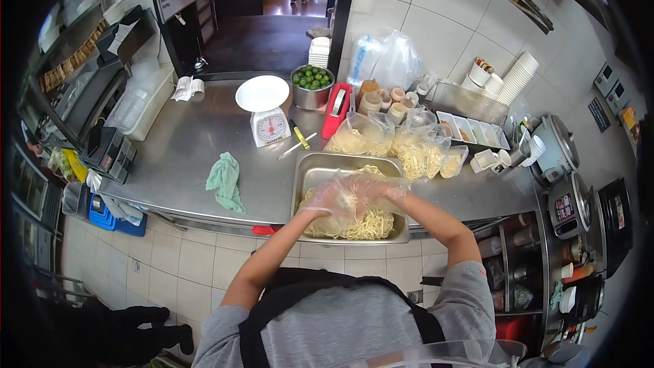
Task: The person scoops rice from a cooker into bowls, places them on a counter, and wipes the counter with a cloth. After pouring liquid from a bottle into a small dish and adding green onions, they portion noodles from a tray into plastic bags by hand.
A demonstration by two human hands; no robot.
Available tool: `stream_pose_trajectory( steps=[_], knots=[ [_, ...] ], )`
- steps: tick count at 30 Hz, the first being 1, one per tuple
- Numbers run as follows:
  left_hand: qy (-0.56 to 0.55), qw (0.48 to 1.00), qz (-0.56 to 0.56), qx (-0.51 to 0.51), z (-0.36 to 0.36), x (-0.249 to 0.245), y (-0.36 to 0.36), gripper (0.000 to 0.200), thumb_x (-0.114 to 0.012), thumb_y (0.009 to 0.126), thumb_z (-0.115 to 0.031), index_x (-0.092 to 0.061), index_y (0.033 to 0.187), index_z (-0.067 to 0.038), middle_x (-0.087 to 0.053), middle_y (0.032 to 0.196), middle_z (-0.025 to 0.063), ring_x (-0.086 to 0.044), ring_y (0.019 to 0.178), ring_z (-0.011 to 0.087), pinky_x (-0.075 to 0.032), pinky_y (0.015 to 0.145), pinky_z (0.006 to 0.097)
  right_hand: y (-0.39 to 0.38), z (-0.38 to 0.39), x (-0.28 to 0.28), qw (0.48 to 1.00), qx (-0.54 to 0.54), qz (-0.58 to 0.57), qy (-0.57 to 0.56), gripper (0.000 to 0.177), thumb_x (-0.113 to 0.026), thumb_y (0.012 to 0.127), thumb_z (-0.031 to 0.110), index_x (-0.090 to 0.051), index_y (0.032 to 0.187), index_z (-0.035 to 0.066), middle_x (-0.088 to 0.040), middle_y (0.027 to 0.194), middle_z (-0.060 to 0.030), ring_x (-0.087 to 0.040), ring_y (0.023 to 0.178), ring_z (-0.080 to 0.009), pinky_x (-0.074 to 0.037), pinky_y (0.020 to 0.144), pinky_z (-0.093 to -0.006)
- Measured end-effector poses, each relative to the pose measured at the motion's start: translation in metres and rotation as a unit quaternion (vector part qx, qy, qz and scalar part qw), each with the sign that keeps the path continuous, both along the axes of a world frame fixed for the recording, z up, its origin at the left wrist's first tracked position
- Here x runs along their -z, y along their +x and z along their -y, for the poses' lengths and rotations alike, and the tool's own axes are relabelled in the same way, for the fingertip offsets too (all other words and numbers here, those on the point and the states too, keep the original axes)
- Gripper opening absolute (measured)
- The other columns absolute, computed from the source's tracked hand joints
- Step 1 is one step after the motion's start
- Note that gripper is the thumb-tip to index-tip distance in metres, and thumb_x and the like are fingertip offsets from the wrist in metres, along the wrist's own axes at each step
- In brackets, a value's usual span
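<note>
A deep steel pan [306, 170] at the counter's front edge holds a heap of pale yellow noodles [371, 227]. Both my hands are inside the pan, covered in loose clear plastic that looks like disposable gloves. My left hand [323, 197] comes in from the left, its fingers curled in among noodles. Close against it, my right hand [371, 189] reaches in from the right, fingers also bent round noodles. Shiny plastic and the overlap of the hands hide most fingertips. Behind the pan stand clear bags of noodles [417, 158].
A kitchen scale [270, 126] with a white dish, a yellow marker [298, 133] and a green cloth [225, 180] lie left of the pan. Behind are a pot of green limes [312, 95], a red tape dispenser [336, 114] and sauce bottles [370, 103]. A rice cooker [569, 208] stands right.
</note>
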State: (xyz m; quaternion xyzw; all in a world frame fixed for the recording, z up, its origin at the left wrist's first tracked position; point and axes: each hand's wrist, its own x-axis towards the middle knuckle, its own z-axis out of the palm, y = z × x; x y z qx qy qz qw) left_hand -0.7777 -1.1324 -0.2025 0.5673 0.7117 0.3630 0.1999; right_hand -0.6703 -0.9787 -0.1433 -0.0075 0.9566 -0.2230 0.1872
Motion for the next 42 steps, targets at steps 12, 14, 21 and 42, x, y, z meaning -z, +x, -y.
stream_pose_trajectory(
  steps=[12, 14, 21, 42],
  knots=[
    [-0.036, 0.994, 0.073, -0.072, 0.024, -0.024, -0.007, 0.079, -0.082, 0.052, -0.044, -0.054, 0.113, -0.003, -0.058, 0.110, 0.0231, -0.056, 0.103, 0.0383, -0.045, 0.089, 0.0432, -0.032, 0.016, 0.017, 0.997, -0.040, 0.005, 0.063, 0.099, -0.083, 0.047, 0.048, -0.044, 0.131, 0.012, -0.052, 0.128, -0.0130, -0.044, 0.123, -0.0294, -0.020, 0.108, -0.0493],
    [-0.070, 0.992, 0.081, -0.073, 0.025, -0.023, -0.014, 0.076, -0.080, 0.055, -0.045, -0.054, 0.113, -0.004, -0.059, 0.110, 0.0240, -0.057, 0.102, 0.0387, -0.045, 0.087, 0.0441, -0.038, 0.005, 0.037, 0.998, -0.034, -0.004, 0.044, 0.100, -0.083, 0.048, 0.051, -0.044, 0.131, 0.012, -0.052, 0.129, -0.0135, -0.044, 0.123, -0.0299, -0.019, 0.107, -0.0506],
    [-0.002, 0.997, 0.078, -0.008, 0.029, 0.007, -0.030, 0.067, -0.077, 0.069, -0.040, -0.053, 0.119, -0.003, -0.059, 0.112, 0.0195, -0.058, 0.103, 0.0337, -0.045, 0.088, 0.0362, -0.007, 0.007, 0.014, 0.992, 0.062, -0.057, -0.095, 0.089, -0.072, 0.066, 0.053, -0.040, 0.137, 0.012, -0.044, 0.136, -0.0179, -0.038, 0.128, -0.0314, -0.023, 0.108, -0.0481],
    [-0.120, 0.979, 0.016, 0.163, 0.014, -0.011, -0.053, 0.079, -0.076, 0.063, -0.045, -0.049, 0.120, 0.002, -0.054, 0.116, 0.0247, -0.051, 0.110, 0.0376, -0.040, 0.095, 0.0404, 0.031, 0.020, 0.003, 0.990, 0.101, 0.012, 0.097, 0.097, -0.078, 0.062, 0.035, -0.030, 0.140, 0.003, -0.035, 0.141, -0.0208, -0.037, 0.129, -0.0339, -0.031, 0.106, -0.0412]
  ],
)
